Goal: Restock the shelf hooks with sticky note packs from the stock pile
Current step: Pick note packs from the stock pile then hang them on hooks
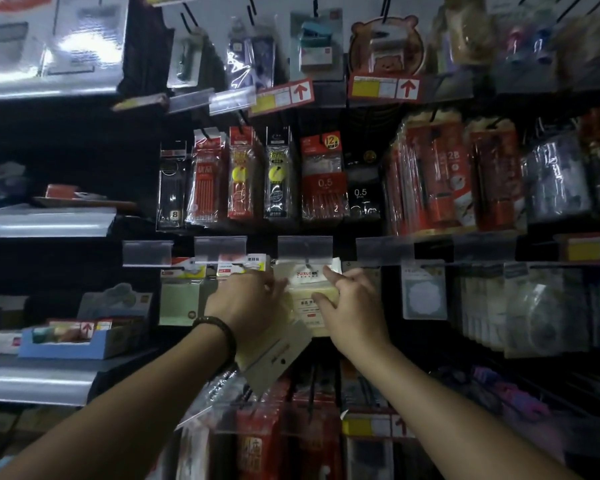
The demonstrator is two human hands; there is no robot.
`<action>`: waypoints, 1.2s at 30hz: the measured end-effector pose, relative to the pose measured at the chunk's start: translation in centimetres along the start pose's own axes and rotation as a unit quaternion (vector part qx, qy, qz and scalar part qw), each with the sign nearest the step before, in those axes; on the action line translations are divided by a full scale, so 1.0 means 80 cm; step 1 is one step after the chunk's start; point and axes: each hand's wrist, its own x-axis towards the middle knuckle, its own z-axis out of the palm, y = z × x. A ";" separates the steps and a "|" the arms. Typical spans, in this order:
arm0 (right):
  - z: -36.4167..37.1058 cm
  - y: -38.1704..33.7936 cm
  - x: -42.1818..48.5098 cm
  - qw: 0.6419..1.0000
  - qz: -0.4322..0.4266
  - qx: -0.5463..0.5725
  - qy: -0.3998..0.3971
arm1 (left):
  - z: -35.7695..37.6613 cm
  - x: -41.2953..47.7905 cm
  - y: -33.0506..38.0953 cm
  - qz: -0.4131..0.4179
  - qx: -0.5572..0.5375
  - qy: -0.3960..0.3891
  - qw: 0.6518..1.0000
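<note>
Left grip (253, 299) apparently tight round spare packs (278, 358), right grip (354, 299) in a pinch on the yellow pack (307, 296) between them.

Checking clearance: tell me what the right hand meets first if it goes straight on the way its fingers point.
The hanging yellow sticky note pack. The right hand points up and left at it, and its grip seems to touch the pack.

Premises identified as a retail stationery shop, viewed at a display wall. Packaged pen refills (207, 181) and pencil packs (430, 174) hang in rows from black hooks (385, 8), each row fronted by clear price-label holders (305, 247) and red-arrow price tags (385, 87). In the lower row hang sticky note packs (179, 303), and metal-edged shelves (45, 221) at left carry an open blue display box (80, 342) of stock.
</note>
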 end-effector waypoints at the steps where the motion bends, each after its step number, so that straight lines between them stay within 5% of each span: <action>1: -0.001 -0.001 0.002 1.000 0.009 -0.015 -0.013 | 0.002 -0.004 -0.003 0.002 0.002 0.005 1.000; 5: 0.001 -0.001 -0.001 0.995 0.043 -0.075 -0.044 | 0.006 -0.022 -0.019 -0.004 -0.080 0.018 0.997; 7: 0.003 -0.002 -0.015 0.996 0.026 -0.081 0.001 | 0.002 -0.036 -0.022 -0.030 -0.182 0.030 0.982; 11: -0.002 -0.017 -0.062 0.982 0.032 0.157 0.103 | 0.006 -0.058 -0.018 -0.079 -0.381 0.075 0.918; 14: -0.004 -0.031 -0.087 0.926 0.129 0.353 -0.012 | 0.013 -0.066 -0.008 -0.145 -0.459 0.102 0.871; 17: 0.006 -0.033 -0.094 0.911 0.169 0.373 -0.055 | 0.021 -0.069 0.003 -0.186 -0.483 0.112 0.848; 21: -0.007 -0.026 -0.070 0.918 0.187 0.349 -0.034 | 0.013 -0.071 -0.013 -0.106 -0.449 0.063 0.885; 26: -0.024 -0.034 -0.038 0.933 0.167 0.309 -0.077 | -0.007 -0.064 -0.027 -0.057 -0.463 -0.008 0.884; 31: -0.015 -0.039 -0.021 0.940 0.169 0.297 0.018 | -0.006 -0.048 -0.015 -0.030 -0.448 0.097 0.888; 36: -0.010 -0.037 -0.013 0.938 0.189 0.283 0.061 | 0.000 -0.043 0.001 0.010 -0.397 0.094 0.913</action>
